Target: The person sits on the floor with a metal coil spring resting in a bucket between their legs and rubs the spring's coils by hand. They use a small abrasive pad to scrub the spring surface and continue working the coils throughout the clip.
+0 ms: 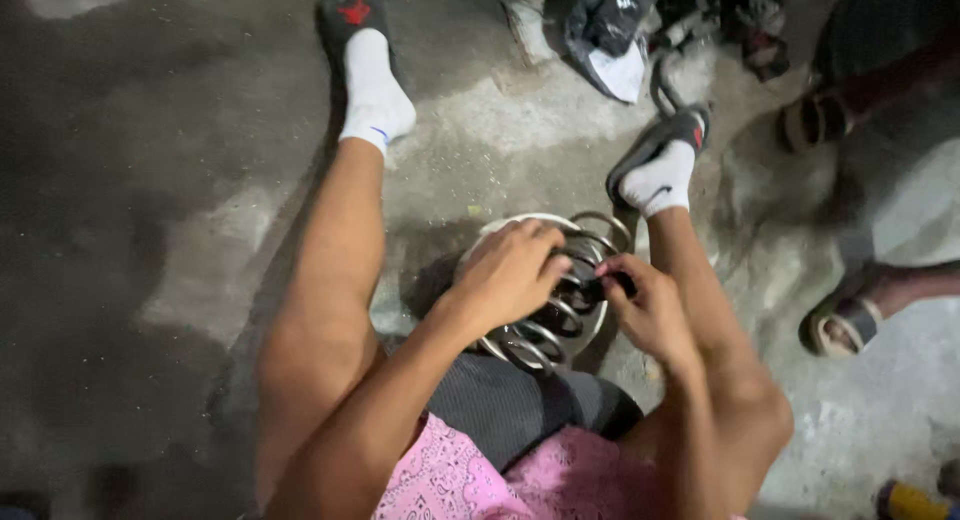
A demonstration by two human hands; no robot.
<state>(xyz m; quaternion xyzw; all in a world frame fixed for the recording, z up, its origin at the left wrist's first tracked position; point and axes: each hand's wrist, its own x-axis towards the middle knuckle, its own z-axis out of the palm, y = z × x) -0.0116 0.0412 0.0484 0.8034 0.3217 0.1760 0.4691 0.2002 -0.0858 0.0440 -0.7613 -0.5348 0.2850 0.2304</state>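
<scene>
Steel coil spring point(560, 310), large and dark, lies on its side on the concrete floor point(150, 230) between the seated person's legs, with a pale round plate point(505, 225) at its far end. Left hand point(510, 275) is closed over the upper coils, steadying them; right hand point(650, 305) pinches a small dark piece point(612, 280) against a coil. Judged a fitting or clamping step: the next move calls for a firm hold against rolling, fingers clear of the gaps.
</scene>
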